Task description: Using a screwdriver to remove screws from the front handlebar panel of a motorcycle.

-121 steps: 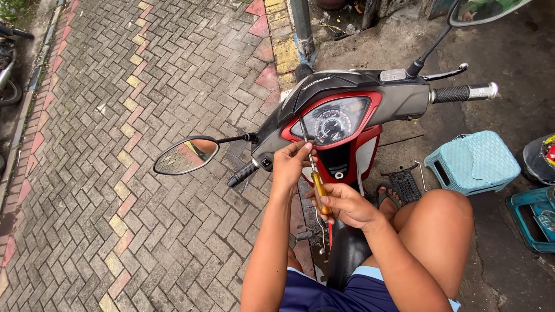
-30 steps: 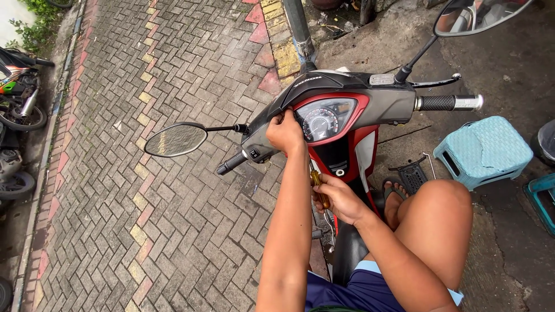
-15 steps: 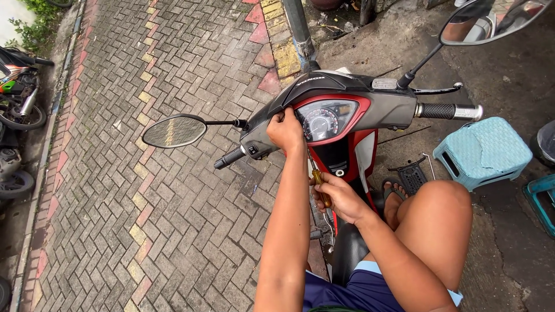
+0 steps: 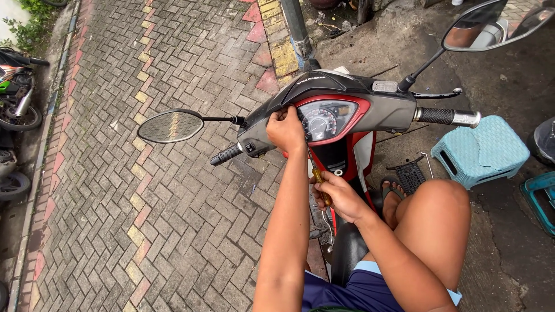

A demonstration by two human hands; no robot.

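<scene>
I sit behind a red and black scooter [image 4: 347, 110] on brick paving. My left hand [image 4: 285, 128] grips the edge of the black handlebar cover beside the round speedometer [image 4: 319, 120]. My right hand [image 4: 341, 196] is lower, below the dash, closed around a yellow-handled screwdriver [image 4: 319, 180] that points up at the red front panel. The tool's tip is hidden behind the panel and my fingers. My bare right knee [image 4: 439, 208] is raised at the right.
A left mirror [image 4: 171, 126] sticks out over the paving; a right mirror [image 4: 491, 26] sits at top right. A light blue plastic stool [image 4: 483, 150] stands right of the handlebar grip [image 4: 445, 117]. Parked motorcycles [image 4: 14, 98] line the far left. A post [image 4: 295, 29] rises ahead.
The handlebar has turned a little, swinging the left mirror and grip rightward. My left hand moved from below the dash up onto the cover's edge. The right hand keeps the screwdriver.
</scene>
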